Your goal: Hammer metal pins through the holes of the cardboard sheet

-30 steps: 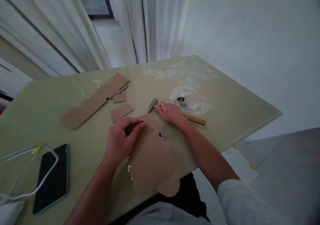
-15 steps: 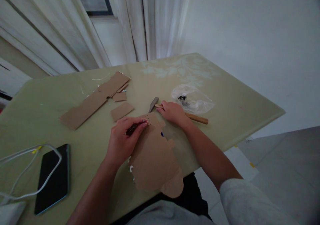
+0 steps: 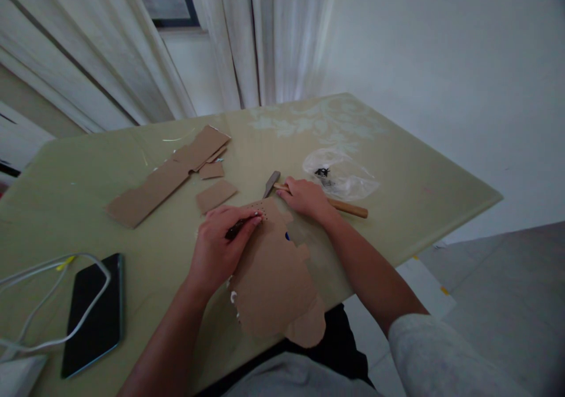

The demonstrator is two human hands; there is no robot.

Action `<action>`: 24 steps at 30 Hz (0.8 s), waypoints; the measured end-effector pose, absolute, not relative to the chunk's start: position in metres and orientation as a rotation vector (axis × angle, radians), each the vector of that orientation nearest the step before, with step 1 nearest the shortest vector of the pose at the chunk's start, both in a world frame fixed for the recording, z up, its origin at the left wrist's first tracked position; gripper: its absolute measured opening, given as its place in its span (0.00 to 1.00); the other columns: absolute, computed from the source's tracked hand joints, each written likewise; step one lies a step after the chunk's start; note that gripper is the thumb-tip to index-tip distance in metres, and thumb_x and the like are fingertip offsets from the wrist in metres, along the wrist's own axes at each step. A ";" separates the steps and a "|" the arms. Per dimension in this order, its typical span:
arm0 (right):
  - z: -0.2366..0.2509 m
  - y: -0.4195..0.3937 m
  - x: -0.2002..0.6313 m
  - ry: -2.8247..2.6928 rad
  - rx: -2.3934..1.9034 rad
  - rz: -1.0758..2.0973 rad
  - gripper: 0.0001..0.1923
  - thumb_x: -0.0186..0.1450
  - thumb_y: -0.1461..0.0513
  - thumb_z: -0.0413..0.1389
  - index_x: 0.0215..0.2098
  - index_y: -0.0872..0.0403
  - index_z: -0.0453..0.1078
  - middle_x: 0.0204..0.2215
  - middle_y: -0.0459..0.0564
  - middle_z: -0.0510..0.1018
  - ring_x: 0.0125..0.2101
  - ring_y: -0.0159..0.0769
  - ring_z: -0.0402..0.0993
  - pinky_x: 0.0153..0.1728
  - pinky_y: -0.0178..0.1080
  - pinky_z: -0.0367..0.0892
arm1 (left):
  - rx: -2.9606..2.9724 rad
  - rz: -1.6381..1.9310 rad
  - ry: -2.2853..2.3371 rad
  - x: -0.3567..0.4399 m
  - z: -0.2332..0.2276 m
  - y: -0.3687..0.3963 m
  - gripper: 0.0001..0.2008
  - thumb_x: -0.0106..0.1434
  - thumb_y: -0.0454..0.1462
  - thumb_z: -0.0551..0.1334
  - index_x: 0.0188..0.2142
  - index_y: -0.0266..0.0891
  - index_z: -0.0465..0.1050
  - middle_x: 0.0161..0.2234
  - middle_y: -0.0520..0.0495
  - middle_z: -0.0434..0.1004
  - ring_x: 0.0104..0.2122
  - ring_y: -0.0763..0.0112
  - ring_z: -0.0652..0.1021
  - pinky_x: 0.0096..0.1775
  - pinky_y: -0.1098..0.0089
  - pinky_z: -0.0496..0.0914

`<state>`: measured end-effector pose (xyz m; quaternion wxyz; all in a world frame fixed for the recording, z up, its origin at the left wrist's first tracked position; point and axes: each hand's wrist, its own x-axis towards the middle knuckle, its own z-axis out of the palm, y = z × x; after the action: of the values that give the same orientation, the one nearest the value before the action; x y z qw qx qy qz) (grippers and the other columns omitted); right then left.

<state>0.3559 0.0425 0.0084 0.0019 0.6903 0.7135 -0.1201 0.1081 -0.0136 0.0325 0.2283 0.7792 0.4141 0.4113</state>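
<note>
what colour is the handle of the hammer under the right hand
Light tan wood; the hammer handle pokes out beyond the right hand, seen in the head view.

A pale green table (image 3: pixel 397 197) is carrying everything here. A long cardboard strip (image 3: pixel 163 176) is lying toward its far left, with smaller scraps (image 3: pixel 215 195) just beside it. A large cardboard sheet (image 3: pixel 269 273) is resting at the near edge and overhanging it. A hammer (image 3: pixel 344 207) is lying just past that sheet, near a clear plastic bag (image 3: pixel 342 173). A phone (image 3: pixel 92 317) is sitting at the near left, a white cable (image 3: pixel 53 264) crossing over it.
</note>
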 end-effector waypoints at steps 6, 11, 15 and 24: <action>0.007 0.043 0.356 2.245 2.161 -0.363 0.26 0.80 0.44 0.46 0.59 0.52 0.73 0.52 0.62 0.86 0.50 0.53 0.83 0.48 0.47 0.71 | 2.165 1.141 1.141 0.109 0.034 -0.014 0.06 0.72 0.40 0.69 0.44 0.49 0.87 0.40 0.50 0.90 0.40 0.62 0.85 0.47 0.59 0.73; 0.007 0.042 0.357 2.244 2.158 -0.365 0.26 0.80 0.44 0.46 0.59 0.53 0.73 0.51 0.62 0.86 0.50 0.53 0.83 0.48 0.47 0.71 | 2.167 1.139 1.144 0.109 0.032 -0.015 0.06 0.72 0.41 0.69 0.44 0.49 0.86 0.41 0.50 0.90 0.41 0.62 0.85 0.48 0.59 0.73; 0.008 0.042 0.356 2.243 2.160 -0.358 0.27 0.80 0.43 0.46 0.58 0.53 0.73 0.51 0.62 0.86 0.50 0.54 0.83 0.47 0.46 0.72 | 2.162 1.139 1.144 0.109 0.033 -0.015 0.06 0.72 0.41 0.69 0.44 0.48 0.86 0.40 0.49 0.90 0.41 0.61 0.85 0.48 0.58 0.74; 0.008 0.043 0.356 2.240 2.162 -0.365 0.26 0.80 0.44 0.47 0.58 0.52 0.73 0.51 0.61 0.86 0.50 0.53 0.83 0.48 0.46 0.72 | 2.178 1.150 1.158 0.109 0.032 -0.015 0.06 0.72 0.42 0.69 0.43 0.50 0.87 0.40 0.50 0.90 0.41 0.60 0.86 0.48 0.57 0.74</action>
<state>0.3560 0.0431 0.0083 0.0035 0.6898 0.7146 -0.1163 0.1094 -0.0146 0.0321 0.2086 0.7826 0.4161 0.4133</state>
